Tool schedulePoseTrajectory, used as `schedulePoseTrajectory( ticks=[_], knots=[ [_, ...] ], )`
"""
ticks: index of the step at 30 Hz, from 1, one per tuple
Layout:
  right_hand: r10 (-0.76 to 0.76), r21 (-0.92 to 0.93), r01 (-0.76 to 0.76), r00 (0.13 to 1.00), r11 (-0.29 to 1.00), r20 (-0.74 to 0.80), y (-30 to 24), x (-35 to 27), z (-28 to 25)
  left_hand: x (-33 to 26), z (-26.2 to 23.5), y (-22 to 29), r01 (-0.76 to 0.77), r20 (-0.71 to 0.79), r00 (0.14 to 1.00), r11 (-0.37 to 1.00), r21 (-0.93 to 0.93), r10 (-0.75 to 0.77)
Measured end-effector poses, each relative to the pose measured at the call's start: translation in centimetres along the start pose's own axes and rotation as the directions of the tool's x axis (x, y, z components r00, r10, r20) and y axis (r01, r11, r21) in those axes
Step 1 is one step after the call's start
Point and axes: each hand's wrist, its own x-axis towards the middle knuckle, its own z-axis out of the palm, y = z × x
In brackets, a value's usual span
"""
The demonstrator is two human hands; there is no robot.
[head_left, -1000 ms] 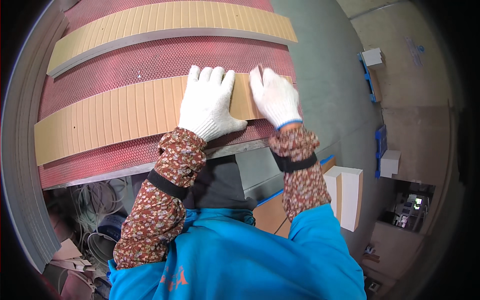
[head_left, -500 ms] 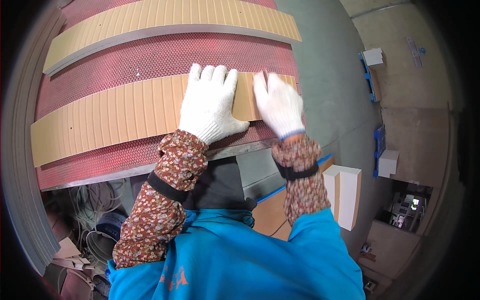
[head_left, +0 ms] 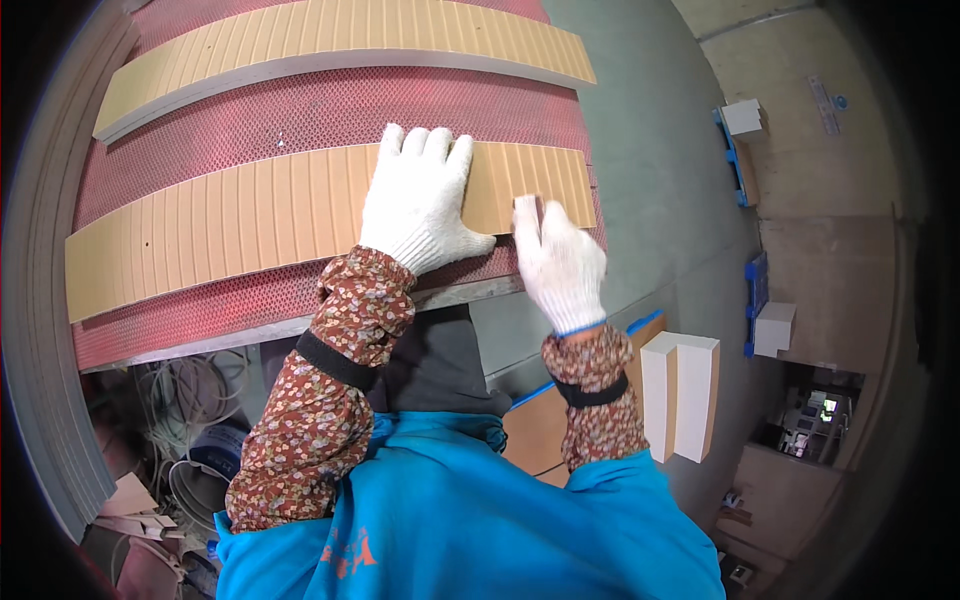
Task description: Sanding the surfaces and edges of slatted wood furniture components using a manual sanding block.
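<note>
Near panel, tan and grooved, lies flat on the red mesh surface directly in front of the body; long axis runs left to right, roughly parallel to the table edge, its curve probably from the lens. Grooves run across the short way. Left hand, white glove, is spread flat on the panel right of mid-length: 4 fingers point away from the body and reach the far long edge, thumb out to the right by the near long edge; palm down, nothing gripped. Right hand, also gloved, is curled, with a thin brownish piece apparently pinched at the fingertips; blur, kind cannot be told. Key relation: right hand is the nearer of the 2 to the panel's right end, its fingertips over the near long edge and the wrist off the panel on the body side; contact with the face cannot be confirmed. The short stretch between the hands is bare. Far panel, similar, lies beyond, roughly parallel, well apart from both hands, a strip of mesh between.
</note>
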Motion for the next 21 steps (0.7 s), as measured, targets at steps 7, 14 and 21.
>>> schedulePoseTrajectory(
  ticks=[7,14,21],
  knots=[
    [0.031,0.091,-0.031,1.000,0.995,0.000,-0.1,-3.6,0.1,0.0,0.9,0.0,-0.055,-0.141,0.989,0.998,-0.032,0.050],
    [-0.003,0.106,0.003,1.000,0.994,0.000,-0.5,-3.7,-0.1,0.0,1.0,-0.2,-0.047,-0.141,0.989,0.998,-0.032,0.042],
    [0.038,0.032,-0.039,0.999,0.999,0.032,-1.5,0.1,-0.1,0.0,1.0,-0.1,-0.032,-0.132,0.991,0.998,-0.055,0.024]
  ],
)
